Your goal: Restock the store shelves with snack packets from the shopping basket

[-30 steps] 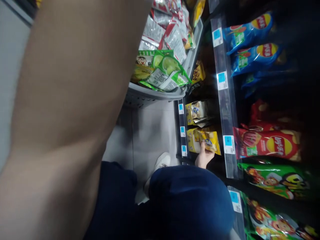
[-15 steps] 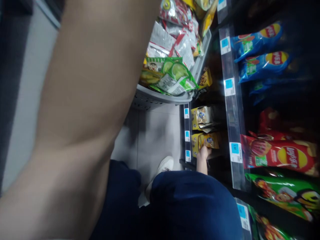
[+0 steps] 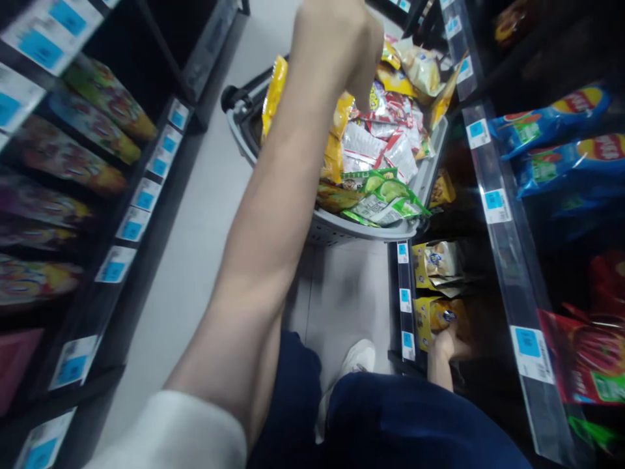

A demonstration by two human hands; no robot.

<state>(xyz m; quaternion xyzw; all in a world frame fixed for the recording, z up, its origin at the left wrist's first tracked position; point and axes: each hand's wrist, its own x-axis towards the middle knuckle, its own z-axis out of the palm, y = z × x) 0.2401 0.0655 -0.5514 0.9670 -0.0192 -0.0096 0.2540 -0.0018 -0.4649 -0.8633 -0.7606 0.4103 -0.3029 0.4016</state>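
My left hand (image 3: 344,39) is above a grey shopping basket (image 3: 359,229) piled with snack bags. Its fingers curl downward over the bags, and whatever lies under them is hidden. Near the front of the basket lie green snack bags (image 3: 385,198), silver-and-red ones (image 3: 364,146) and yellow ones (image 3: 273,98). Low on the right-hand shelf, my right hand (image 3: 446,345) is closed at the near edge of a yellow snack bag (image 3: 445,312) in a yellow display box; the fingertips are partly hidden. A similar box with pale bags (image 3: 439,259) stands just beyond.
Blue chip bags (image 3: 551,120) and a red chip bag (image 3: 586,355) sit on the upper right shelf, whose price-tag edge (image 3: 508,260) juts out above my right arm. Another shelf with bagged snacks (image 3: 63,156) lines the left. Tiled floor (image 3: 332,286) runs between.
The view has swung left and upward, bringing my left hand and the left shelf into sight. My right hand is still at the yellow snack bag on the low shelf.
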